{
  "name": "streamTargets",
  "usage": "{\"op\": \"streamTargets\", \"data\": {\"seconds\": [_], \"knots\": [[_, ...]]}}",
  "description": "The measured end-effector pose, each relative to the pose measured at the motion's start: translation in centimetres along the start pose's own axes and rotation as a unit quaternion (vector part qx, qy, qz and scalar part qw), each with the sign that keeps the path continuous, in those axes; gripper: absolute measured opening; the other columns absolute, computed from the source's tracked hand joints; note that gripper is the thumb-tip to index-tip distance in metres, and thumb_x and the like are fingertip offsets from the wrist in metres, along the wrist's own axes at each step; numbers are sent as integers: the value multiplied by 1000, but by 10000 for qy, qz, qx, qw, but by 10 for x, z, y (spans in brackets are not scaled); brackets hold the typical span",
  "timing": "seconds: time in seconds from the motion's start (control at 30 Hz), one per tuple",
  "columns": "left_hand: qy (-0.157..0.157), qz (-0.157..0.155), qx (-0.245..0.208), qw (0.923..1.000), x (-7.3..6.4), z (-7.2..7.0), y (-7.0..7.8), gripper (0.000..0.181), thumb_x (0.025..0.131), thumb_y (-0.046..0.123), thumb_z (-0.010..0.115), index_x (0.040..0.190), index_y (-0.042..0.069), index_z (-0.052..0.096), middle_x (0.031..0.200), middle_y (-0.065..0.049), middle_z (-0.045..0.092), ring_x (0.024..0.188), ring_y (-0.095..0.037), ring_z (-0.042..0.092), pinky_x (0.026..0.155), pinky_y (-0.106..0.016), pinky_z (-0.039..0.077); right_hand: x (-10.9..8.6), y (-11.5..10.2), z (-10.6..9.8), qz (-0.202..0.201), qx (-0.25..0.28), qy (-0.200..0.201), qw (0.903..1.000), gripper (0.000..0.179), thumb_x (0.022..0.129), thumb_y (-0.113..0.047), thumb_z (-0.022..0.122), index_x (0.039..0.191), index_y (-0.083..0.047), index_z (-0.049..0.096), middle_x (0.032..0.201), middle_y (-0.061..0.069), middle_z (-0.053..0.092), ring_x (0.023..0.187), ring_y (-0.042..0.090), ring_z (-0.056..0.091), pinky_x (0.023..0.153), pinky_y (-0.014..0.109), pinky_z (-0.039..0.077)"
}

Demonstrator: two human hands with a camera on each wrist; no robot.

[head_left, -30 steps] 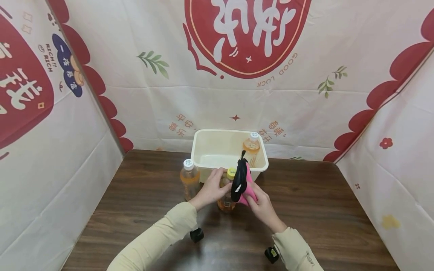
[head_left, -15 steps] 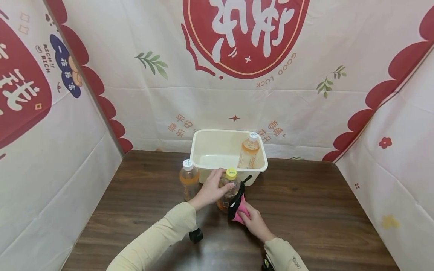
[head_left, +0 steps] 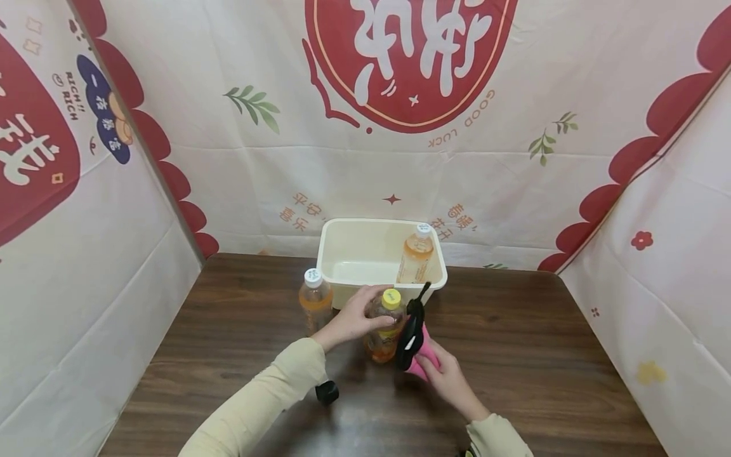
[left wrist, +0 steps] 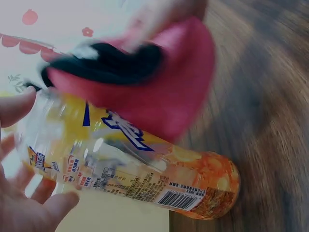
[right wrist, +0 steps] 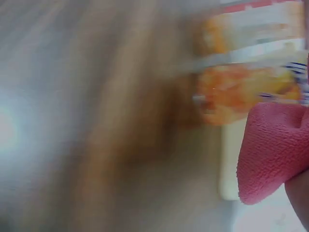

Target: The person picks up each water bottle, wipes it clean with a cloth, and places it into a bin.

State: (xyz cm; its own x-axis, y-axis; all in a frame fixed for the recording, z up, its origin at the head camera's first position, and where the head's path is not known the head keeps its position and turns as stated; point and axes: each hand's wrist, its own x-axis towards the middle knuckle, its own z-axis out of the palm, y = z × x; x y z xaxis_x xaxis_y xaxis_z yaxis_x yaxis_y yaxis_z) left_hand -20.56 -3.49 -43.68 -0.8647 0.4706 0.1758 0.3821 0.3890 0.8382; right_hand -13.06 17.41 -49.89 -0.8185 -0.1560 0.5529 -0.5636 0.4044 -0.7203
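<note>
My left hand (head_left: 352, 320) grips the upper part of a clear drink bottle (head_left: 378, 346) with a yellow cap. The bottle stands on the table with orange color low in its body; its printed label and barcode (left wrist: 181, 199) face the left wrist camera. My right hand (head_left: 451, 379) holds a pink fleecy cloth (head_left: 427, 349) with a black edge and a black hanging loop. The cloth lies along the bottle's right side, and in the left wrist view it overlaps the label, blurred. In the right wrist view the pink cloth (right wrist: 270, 150) partly hides the bottle (right wrist: 227, 94).
Behind the hands is a cream bin (head_left: 324, 251), with one white-capped bottle (head_left: 415, 259) standing inside at its right end. Another white-capped bottle (head_left: 315, 308) stands left of my left hand. Printed fabric walls (head_left: 365, 171) enclose the wooden table (head_left: 531, 355).
The cloth went from covering the bottle's upper right side down along its body, then came up and right slightly. My left hand has kept its grip on the yellow-capped bottle.
</note>
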Motion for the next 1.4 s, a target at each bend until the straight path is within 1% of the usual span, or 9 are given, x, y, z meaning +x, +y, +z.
{"op": "streamTargets", "data": {"seconds": [0.17, 0.33, 0.47, 0.8, 0.87, 0.97, 1.13, 1.3, 1.4], "knots": [[-315, 7, -320, 9990, 0, -5, 0, 48, 84, 19, 66, 125, 8, 45, 124, -10, 51, 118, -29, 46, 93, -45, 40, 27, -7, -13, -593, 162, 43, 9981, 31, 72, 21, 58, 99, 6, 62, 109, 2, 61, 99, -4, 51, 82, 10, 39], [-254, 272, 69, 9993, 0, -7, 0, 45, 83, 19, 66, 123, 7, 50, 123, -12, 49, 114, -25, 46, 92, -42, 41, 46, -9, -14, -795, -93, -279, 9964, 31, 76, 13, 63, 105, 4, 62, 112, 15, 60, 106, -1, 50, 89, 12, 37], [-98, 518, 340, 9980, -3, -4, -1, 43, 83, 17, 65, 122, 6, 50, 120, -13, 48, 108, -23, 47, 86, -38, 44, 50, -4, -8, -1018, -297, -384, 9936, 35, 74, 12, 65, 107, 2, 61, 105, 15, 60, 100, 4, 52, 88, 12, 38], [-30, 543, 160, 9984, -9, 3, -4, 40, 88, 15, 59, 123, 2, 45, 119, -14, 43, 111, -30, 45, 93, -42, 38, 38, -5, 6, -1224, -49, 147, 9924, 40, 64, 26, 61, 101, 11, 60, 102, 28, 58, 112, 0, 46, 92, 13, 36], [-71, 520, 156, 9985, -9, 3, -5, 40, 88, 17, 59, 123, 3, 44, 119, -14, 42, 110, -29, 45, 92, -41, 39, 31, 4, 9, -1218, -134, 189, 9923, 40, 63, 26, 62, 100, 11, 60, 101, 28, 59, 111, 0, 47, 92, 11, 35], [-131, 462, 141, 9987, -10, 4, -5, 41, 89, 18, 58, 124, 3, 44, 119, -13, 42, 110, -28, 45, 91, -40, 40, 14, 28, 15, -1101, -349, -1, 9933, 40, 64, 22, 65, 101, 7, 62, 103, 25, 61, 108, 2, 50, 90, 10, 35], [-154, 402, 76, 9990, -10, 4, -5, 41, 89, 17, 57, 125, 3, 42, 120, -14, 41, 107, -29, 46, 87, -44, 41, -12, 62, 22, -780, -757, -809, 9908, 30, 71, 10, 68, 97, -4, 64, 105, 14, 63, 101, 15, 58, 87, 12, 39], [-179, 375, -4, 9991, -10, 4, -5, 42, 89, 17, 57, 125, 3, 42, 120, -15, 40, 106, -30, 46, 86, -47, 41, -21, 71, 25, -559, -923, -1168, 9873, 27, 73, 6, 69, 97, -5, 65, 113, 18, 60, 105, 33, 56, 91, 19, 40], [-186, 366, 77, 9991, -10, 4, -6, 42, 89, 18, 57, 125, 3, 42, 120, -15, 40, 106, -30, 46, 86, -43, 42, -19, 67, 22, -522, -986, -1208, 9864, 26, 73, 5, 69, 97, -6, 65, 114, 19, 60, 107, 34, 54, 93, 19, 38]]}}
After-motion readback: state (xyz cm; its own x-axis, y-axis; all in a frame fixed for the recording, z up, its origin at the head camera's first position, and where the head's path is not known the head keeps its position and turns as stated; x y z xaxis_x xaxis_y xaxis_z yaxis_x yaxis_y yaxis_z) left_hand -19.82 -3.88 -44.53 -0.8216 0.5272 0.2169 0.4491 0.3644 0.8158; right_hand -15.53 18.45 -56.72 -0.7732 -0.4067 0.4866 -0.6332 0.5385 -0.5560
